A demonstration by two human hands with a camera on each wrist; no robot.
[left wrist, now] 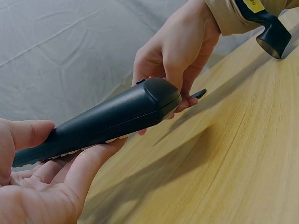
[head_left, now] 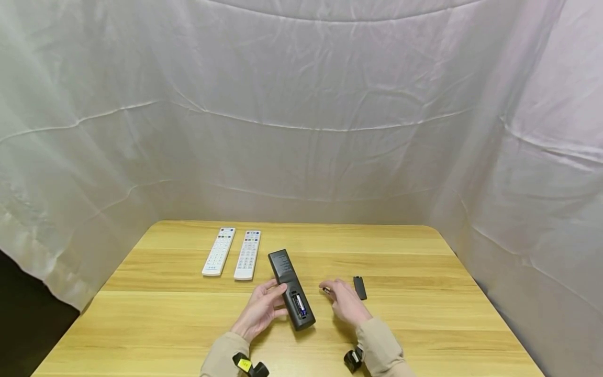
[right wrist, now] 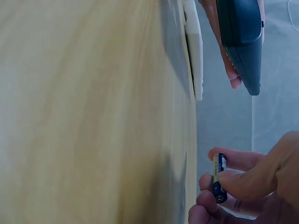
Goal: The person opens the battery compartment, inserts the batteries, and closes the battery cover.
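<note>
My left hand grips a black remote control, back side up, with the thumb on its back and fingers under it. Its battery compartment lies uncovered, and a battery shows inside. To the right, my right hand pinches a second battery, dark blue with a pale label, between thumb and fingers. That hand is apart from the remote in the head view. Just beyond it on the table lies the black battery cover. The left wrist view shows the remote raised over the wood, its shadow below.
Two white remote controls lie side by side, buttons up, at the back left of the wooden table. Pale curtains hang behind the table and along both sides.
</note>
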